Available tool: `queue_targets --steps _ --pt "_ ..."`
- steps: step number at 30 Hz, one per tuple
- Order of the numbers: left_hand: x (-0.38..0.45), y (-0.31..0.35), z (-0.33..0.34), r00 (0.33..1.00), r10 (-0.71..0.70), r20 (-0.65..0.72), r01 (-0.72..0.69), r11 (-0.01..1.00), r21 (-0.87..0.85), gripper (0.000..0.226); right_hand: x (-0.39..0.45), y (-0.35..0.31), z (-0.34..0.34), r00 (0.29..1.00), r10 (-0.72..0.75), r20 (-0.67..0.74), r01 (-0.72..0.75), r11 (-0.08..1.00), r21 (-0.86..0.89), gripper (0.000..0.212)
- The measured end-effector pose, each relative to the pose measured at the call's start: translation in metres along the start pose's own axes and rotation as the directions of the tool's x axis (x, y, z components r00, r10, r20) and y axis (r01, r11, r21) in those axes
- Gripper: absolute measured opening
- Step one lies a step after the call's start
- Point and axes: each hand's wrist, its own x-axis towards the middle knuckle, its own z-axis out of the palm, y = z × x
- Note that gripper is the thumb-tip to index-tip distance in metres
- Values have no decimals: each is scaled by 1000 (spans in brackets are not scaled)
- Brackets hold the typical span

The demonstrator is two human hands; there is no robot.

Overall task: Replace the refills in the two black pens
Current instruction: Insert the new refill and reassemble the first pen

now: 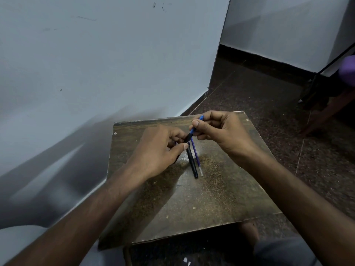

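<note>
Both hands meet above the far half of a worn wooden board. My left hand pinches the black part of a pen held in the air. My right hand grips the blue end of that same pen, which slants up to the right. Beneath the hands, a second black pen lies flat on the board. A thin refill with blue ink and a clear end lies right beside it, on its right.
A pale blue wall runs along the left, close to the board's left edge. Dark speckled floor spreads to the right. A wooden furniture leg and a purple object stand at the far right.
</note>
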Motion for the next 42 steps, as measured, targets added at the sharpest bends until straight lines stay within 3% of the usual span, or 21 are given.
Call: queue_targets --steps 6,12,16,22,28,32,36,38,42 --pt "1 1 0 1000 -2 13 2 1000 13 16 2 2 -4 998 33 46 -33 999 -3 11" --pt "-2 2 4 1000 -10 13 10 1000 3 12 2 9 3 998 24 -57 -27 998 -55 28" --pt "1 1 5 999 -40 31 41 999 -30 14 4 8 0 997 65 -48 -63 997 46 38" --pt "0 -2 4 998 -64 29 65 996 -53 16 4 9 1 985 171 -7 -165 959 229 6" --pt "0 0 5 998 -56 36 58 997 -56 15 2 9 5 972 234 21 -229 927 297 27" --pt "0 -1 3 997 -56 52 60 995 -75 12 1 10 4 974 226 -13 -215 942 258 10" --pt "-1 2 4 997 -42 62 48 993 -109 12 1 9 5 965 258 -54 -233 931 281 17" --pt "0 3 3 997 -55 53 60 993 -103 14 0 5 7 963 270 -18 -251 917 309 31" --pt "0 1 0 995 -79 59 83 993 -79 15 -2 5 9 972 232 -32 -215 939 268 20"
